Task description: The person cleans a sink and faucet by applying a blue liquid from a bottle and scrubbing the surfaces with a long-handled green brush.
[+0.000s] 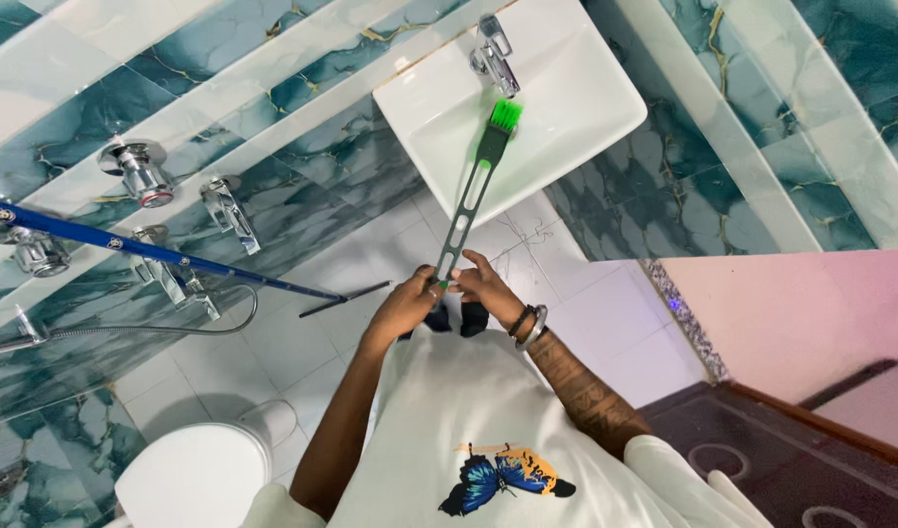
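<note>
Brush (pixel 473 186) first: it is a long grey one with slots cut through its flat handle and a tuft of bright green bristles at the far end. I see it held out ahead of me, the bristle end reaching over the near edge of the white sink (pixel 586 93), while the handle's bottom end sits between my two hands. My left hand (pixel 405 305) is closed around the base of the handle. My right hand (pixel 486 286) pinches the same end from the other side, with its fingers curled and one finger lifted a little; a dark band and a metal bangle (pixel 530 326) sit on that wrist. Both hands are in front of my chest, over the white floor tiles (pixel 556 293).

On the sink's back edge stands a chrome tap (pixel 493 54), just beyond the green bristles; I cannot tell whether the bristles touch the basin. The wall behind the sink is teal marble-patterned tile (pixel 302 127) with pale stripes. Along that wall, well apart from the sink, are several chrome valves (pixel 141 174) and a shower hose (pixel 155 329). A blue pole (pixel 126 244) leans across in front of them, its dark tip ending near my left hand. A white toilet (pixel 199 469) stands beside me at my left. I wear a white shirt (pixel 449 411) with a blue and orange butterfly print.
</note>
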